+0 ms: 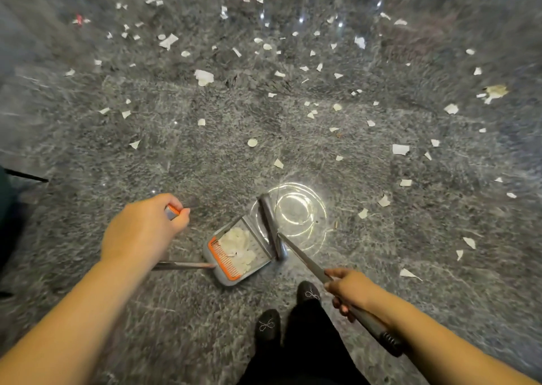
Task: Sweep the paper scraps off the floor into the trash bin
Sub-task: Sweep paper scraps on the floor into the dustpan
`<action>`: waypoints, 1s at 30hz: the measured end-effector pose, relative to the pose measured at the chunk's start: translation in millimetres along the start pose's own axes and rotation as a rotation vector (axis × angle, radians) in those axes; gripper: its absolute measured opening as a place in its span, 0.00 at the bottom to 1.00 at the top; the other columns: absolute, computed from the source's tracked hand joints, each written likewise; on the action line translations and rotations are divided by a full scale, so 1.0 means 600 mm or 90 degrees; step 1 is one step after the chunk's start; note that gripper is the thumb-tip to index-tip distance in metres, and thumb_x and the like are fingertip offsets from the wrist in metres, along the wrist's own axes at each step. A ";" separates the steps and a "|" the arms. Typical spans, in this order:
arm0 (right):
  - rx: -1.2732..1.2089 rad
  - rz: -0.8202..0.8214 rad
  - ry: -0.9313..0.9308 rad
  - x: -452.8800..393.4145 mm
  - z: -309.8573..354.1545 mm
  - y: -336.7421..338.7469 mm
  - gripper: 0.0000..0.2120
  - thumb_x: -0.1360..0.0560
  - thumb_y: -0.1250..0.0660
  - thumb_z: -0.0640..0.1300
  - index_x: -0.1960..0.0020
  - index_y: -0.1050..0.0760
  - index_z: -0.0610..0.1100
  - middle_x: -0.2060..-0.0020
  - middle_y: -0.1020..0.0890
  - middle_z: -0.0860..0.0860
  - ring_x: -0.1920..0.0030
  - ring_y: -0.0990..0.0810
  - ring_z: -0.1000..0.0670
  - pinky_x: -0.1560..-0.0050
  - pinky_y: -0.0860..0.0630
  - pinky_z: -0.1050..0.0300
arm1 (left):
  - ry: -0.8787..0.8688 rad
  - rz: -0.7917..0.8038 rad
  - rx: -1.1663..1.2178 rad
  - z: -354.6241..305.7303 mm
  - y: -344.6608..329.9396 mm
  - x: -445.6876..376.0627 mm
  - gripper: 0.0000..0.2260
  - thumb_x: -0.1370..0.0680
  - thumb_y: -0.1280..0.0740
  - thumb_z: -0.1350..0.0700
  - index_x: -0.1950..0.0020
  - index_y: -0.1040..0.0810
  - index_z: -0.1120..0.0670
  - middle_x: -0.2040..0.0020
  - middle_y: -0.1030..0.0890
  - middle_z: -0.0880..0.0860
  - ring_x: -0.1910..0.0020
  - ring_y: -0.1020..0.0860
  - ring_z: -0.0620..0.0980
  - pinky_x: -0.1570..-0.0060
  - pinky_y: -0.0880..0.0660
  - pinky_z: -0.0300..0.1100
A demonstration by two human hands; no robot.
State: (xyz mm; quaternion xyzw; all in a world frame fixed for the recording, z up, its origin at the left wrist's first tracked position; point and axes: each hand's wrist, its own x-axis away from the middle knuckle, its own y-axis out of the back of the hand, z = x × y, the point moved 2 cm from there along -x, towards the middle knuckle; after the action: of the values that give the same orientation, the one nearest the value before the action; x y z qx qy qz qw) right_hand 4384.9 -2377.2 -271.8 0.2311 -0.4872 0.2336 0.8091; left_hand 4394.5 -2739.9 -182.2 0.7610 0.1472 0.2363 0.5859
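A grey dustpan (259, 242) with an orange comb edge stands on the dark speckled floor in front of my feet, holding a heap of white paper scraps (239, 248). My left hand (143, 232) grips the orange-tipped top of the dustpan's long handle (187, 265). My right hand (349, 290) grips the broom handle (372, 326). The grey broom head (271, 223) lies along the dustpan's open front edge. Several more white paper scraps (400, 149) are scattered over the floor ahead and to the right. No trash bin is in view.
My two black shoes (268, 326) stand just behind the dustpan. A bright round light reflection (296, 211) shines on the glossy floor beside the broom head. A small red item (78, 20) lies far left. A dark object edge (26, 175) sits at the left border.
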 end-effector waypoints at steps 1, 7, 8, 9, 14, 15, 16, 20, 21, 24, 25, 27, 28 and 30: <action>-0.002 -0.013 0.002 -0.008 0.003 0.011 0.18 0.22 0.41 0.34 0.33 0.30 0.44 0.76 0.29 0.47 0.82 0.33 0.52 0.82 0.37 0.66 | 0.012 -0.014 0.003 0.004 0.003 -0.001 0.09 0.26 0.31 0.40 0.63 0.26 0.42 0.67 0.22 0.47 0.67 0.28 0.53 0.68 0.33 0.42; -0.042 -0.072 -0.022 -0.062 0.020 0.082 0.19 0.21 0.41 0.36 0.30 0.34 0.45 0.76 0.29 0.45 0.82 0.33 0.51 0.79 0.36 0.65 | 0.048 0.007 0.005 0.000 -0.005 -0.022 0.09 0.26 0.31 0.41 0.62 0.25 0.42 0.66 0.24 0.51 0.64 0.29 0.55 0.64 0.33 0.43; -0.044 -0.078 -0.022 -0.068 0.022 0.095 0.19 0.21 0.42 0.36 0.31 0.33 0.45 0.76 0.29 0.45 0.82 0.33 0.51 0.78 0.36 0.65 | 0.053 0.009 0.004 -0.002 -0.006 -0.029 0.10 0.26 0.31 0.40 0.62 0.26 0.42 0.65 0.22 0.52 0.64 0.29 0.55 0.64 0.33 0.44; -0.040 -0.084 -0.022 -0.072 0.023 0.109 0.18 0.21 0.42 0.36 0.31 0.33 0.44 0.75 0.29 0.45 0.82 0.33 0.50 0.78 0.36 0.64 | 0.053 0.009 0.002 -0.005 -0.006 -0.036 0.10 0.27 0.31 0.40 0.63 0.26 0.42 0.64 0.21 0.53 0.64 0.29 0.55 0.63 0.33 0.44; -0.016 -0.099 -0.050 -0.092 0.017 0.174 0.13 0.21 0.42 0.36 0.37 0.30 0.43 0.75 0.28 0.45 0.82 0.31 0.50 0.79 0.34 0.63 | 0.023 0.032 -0.025 -0.046 -0.009 -0.072 0.11 0.27 0.32 0.39 0.64 0.27 0.42 0.63 0.20 0.51 0.63 0.24 0.56 0.64 0.29 0.44; -0.012 -0.104 -0.057 -0.096 0.015 0.185 0.11 0.21 0.42 0.36 0.40 0.30 0.44 0.76 0.28 0.45 0.82 0.31 0.50 0.78 0.34 0.62 | 0.015 0.039 -0.038 -0.058 -0.011 -0.078 0.11 0.27 0.32 0.39 0.65 0.27 0.42 0.64 0.20 0.50 0.64 0.24 0.55 0.66 0.29 0.43; -0.009 -0.109 -0.065 -0.100 0.012 0.195 0.10 0.21 0.42 0.36 0.42 0.30 0.45 0.76 0.28 0.45 0.81 0.31 0.49 0.78 0.33 0.62 | 0.009 0.042 -0.049 -0.069 -0.012 -0.082 0.11 0.27 0.32 0.39 0.65 0.28 0.42 0.66 0.21 0.49 0.65 0.24 0.54 0.67 0.31 0.42; 0.023 -0.113 -0.090 -0.118 0.004 0.219 0.08 0.21 0.42 0.35 0.45 0.31 0.45 0.78 0.27 0.44 0.80 0.30 0.48 0.77 0.32 0.61 | -0.004 0.043 -0.068 -0.093 -0.014 -0.098 0.10 0.26 0.34 0.38 0.63 0.28 0.41 0.68 0.23 0.47 0.67 0.25 0.52 0.70 0.34 0.40; 0.036 -0.110 -0.094 -0.121 0.003 0.219 0.08 0.22 0.42 0.35 0.45 0.31 0.43 0.77 0.27 0.44 0.80 0.29 0.48 0.78 0.31 0.61 | -0.006 0.044 -0.071 -0.096 -0.014 -0.100 0.11 0.26 0.34 0.38 0.63 0.28 0.41 0.68 0.22 0.47 0.68 0.25 0.51 0.71 0.34 0.40; 0.052 -0.082 -0.104 -0.132 0.003 0.202 0.11 0.22 0.44 0.33 0.41 0.30 0.39 0.73 0.27 0.44 0.80 0.29 0.49 0.79 0.31 0.63 | -0.014 0.039 -0.079 -0.099 -0.017 -0.101 0.10 0.26 0.34 0.38 0.63 0.28 0.41 0.68 0.23 0.47 0.68 0.25 0.52 0.71 0.35 0.40; 0.052 -0.072 -0.103 -0.135 0.005 0.194 0.12 0.22 0.44 0.33 0.41 0.30 0.38 0.73 0.27 0.43 0.80 0.29 0.50 0.79 0.31 0.63 | -0.017 0.038 -0.081 -0.099 -0.017 -0.101 0.10 0.26 0.34 0.38 0.63 0.28 0.41 0.69 0.23 0.47 0.69 0.25 0.51 0.72 0.35 0.39; 0.056 -0.054 -0.095 -0.137 0.014 0.175 0.12 0.22 0.45 0.32 0.41 0.29 0.38 0.73 0.27 0.43 0.80 0.29 0.50 0.79 0.32 0.63 | -0.021 0.033 -0.084 -0.098 -0.017 -0.098 0.10 0.26 0.34 0.39 0.63 0.27 0.41 0.71 0.25 0.45 0.71 0.27 0.50 0.73 0.36 0.39; 0.063 -0.045 -0.087 -0.139 0.019 0.165 0.12 0.22 0.45 0.32 0.41 0.29 0.38 0.72 0.28 0.43 0.80 0.29 0.50 0.79 0.32 0.63 | -0.021 0.028 -0.085 -0.097 -0.018 -0.097 0.10 0.26 0.33 0.39 0.63 0.27 0.41 0.72 0.26 0.45 0.72 0.28 0.49 0.73 0.36 0.39; 0.076 -0.023 -0.073 -0.142 0.030 0.141 0.12 0.22 0.45 0.33 0.41 0.29 0.39 0.73 0.28 0.44 0.79 0.29 0.50 0.79 0.32 0.63 | -0.021 0.022 -0.085 -0.093 -0.019 -0.095 0.10 0.26 0.33 0.39 0.63 0.27 0.41 0.72 0.26 0.45 0.72 0.27 0.50 0.73 0.36 0.39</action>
State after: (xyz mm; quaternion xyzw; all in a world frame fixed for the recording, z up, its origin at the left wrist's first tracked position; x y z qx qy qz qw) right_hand 4286.0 -2335.0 -328.3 0.3005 -0.5140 0.2342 0.7685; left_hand 4317.3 -2719.6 -192.8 0.7262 0.1084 0.2430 0.6339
